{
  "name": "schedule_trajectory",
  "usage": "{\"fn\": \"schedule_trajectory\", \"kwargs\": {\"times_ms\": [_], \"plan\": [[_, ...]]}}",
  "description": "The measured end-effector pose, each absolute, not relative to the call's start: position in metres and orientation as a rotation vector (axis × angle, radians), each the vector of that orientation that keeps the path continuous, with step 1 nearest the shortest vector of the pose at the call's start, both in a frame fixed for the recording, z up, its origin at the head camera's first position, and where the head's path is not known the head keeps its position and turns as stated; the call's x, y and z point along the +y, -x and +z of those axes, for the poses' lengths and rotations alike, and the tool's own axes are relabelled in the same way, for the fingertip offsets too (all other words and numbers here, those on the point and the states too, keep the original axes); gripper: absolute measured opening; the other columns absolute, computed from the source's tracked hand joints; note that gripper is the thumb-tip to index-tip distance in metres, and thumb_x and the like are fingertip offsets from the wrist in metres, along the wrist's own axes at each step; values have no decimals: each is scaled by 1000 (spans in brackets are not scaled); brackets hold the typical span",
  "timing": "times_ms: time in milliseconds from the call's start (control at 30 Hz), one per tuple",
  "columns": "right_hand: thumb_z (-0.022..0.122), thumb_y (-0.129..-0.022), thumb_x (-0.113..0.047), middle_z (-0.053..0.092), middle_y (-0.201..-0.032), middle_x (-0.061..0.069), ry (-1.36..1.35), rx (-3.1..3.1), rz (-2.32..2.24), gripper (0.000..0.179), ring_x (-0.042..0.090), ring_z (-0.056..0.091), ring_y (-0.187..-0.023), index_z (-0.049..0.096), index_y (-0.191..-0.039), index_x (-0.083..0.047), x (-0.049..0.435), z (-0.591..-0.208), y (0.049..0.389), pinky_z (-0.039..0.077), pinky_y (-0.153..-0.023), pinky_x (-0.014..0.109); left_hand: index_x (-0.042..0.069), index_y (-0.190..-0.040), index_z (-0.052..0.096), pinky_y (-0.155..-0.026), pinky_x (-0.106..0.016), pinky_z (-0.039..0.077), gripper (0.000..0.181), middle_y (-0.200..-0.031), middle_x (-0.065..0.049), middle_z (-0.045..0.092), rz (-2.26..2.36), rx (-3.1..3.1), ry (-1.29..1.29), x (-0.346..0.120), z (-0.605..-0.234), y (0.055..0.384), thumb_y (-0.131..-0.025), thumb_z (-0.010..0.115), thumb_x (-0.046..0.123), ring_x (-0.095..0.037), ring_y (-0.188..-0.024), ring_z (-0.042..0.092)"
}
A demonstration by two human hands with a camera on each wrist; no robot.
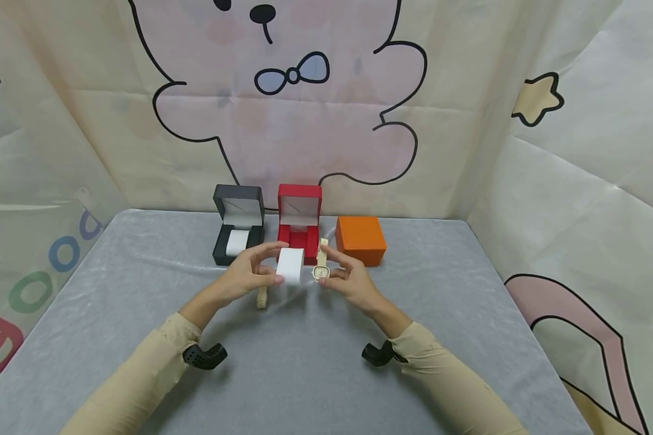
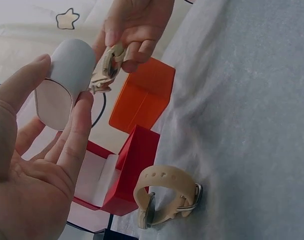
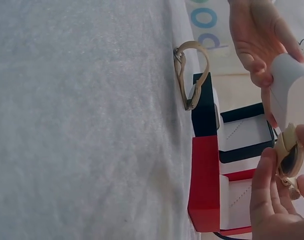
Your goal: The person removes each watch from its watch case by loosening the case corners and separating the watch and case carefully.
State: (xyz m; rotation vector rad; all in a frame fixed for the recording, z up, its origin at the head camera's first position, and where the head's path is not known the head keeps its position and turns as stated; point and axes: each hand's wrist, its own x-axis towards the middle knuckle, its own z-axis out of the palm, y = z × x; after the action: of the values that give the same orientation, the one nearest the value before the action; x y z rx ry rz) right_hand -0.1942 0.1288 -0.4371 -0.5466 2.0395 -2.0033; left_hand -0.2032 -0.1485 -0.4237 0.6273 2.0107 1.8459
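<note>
We see a table draped in pale blue-grey, soft-napped cloth. Along its far side we find an open dark-grey square box, an open bright-red square box and a closed orange box; nearer us rests a looped, beige-strapped wristwatch.

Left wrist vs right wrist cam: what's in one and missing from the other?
Only left wrist: the orange box and the yellow star printed on the curtain.

Only right wrist: the pale lid lining of the dark box and the blue ring printed on the curtain.

Both: left hand holding the white cushion, right hand holding a watch, the second watch, the red box. The dark box gets only a corner in left wrist.
</note>
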Motion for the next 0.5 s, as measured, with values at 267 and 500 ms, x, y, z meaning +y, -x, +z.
{"fn": "schedule_trajectory", "kwargs": {"times_ms": [267,500], "plan": [[70,-89,7,33,-153,34,551,1954,-1977,76,8,68,-92,36,-156,-3,132,-445,194,57,-84,17,12,-149,46,-82,-26,58,71,-149,-19,49,1827,2119,-612,-145,-418,219,-85,79,5,-23,-108,66],[70,-88,8,34,-146,37,573,1927,-1953,80,6,68,-92,29,-157,3,134,-451,193,56,-83,16,9,-150,44,-85,-25,57,73,-148,-19,49,1783,2181,-577,-144,-415,230,-86,78,7,-28,-112,65]]}}
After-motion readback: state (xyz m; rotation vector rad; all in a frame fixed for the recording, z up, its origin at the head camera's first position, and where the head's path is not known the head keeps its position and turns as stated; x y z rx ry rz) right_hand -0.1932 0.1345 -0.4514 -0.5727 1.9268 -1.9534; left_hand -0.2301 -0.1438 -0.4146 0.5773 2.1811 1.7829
